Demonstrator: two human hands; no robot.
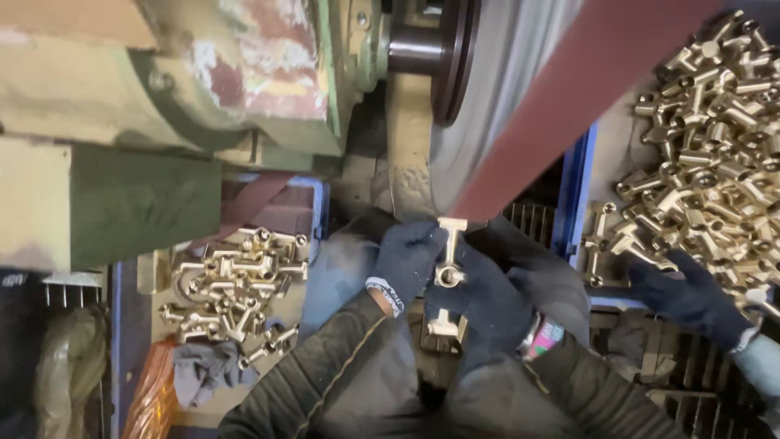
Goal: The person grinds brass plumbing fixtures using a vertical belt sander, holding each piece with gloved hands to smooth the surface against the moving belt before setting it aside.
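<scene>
Pressing a brass fitting [449, 272] up against the lower edge of a dark red sanding belt [569, 106], a person in dark knit gloves works at a grinding machine, seen from above. The left hand [406, 260] is clamped around the upper left side of the fitting, fingers curled over its top arm just beneath the belt. The right hand [487, 305] is wrapped closed around the fitting's lower right side, directly below the belt, with the brass end poking out under the palm. The fitting stands upright between both hands, its crossbar touching the belt. Left of the belt sits the machine's worn green and cream housing [203, 81], and just beside the belt is a dark round wheel [451, 57]. Well to the lower left of the belt, a tray [236, 284] holds a small heap of similar brass fittings, with a grey rag [207, 370] near it. To the right of the belt lies a much larger pile of brass fittings [707, 154]. Another person's gloved hand [686, 297] rests at that pile's lower edge, well apart from the worker's hands.
</scene>
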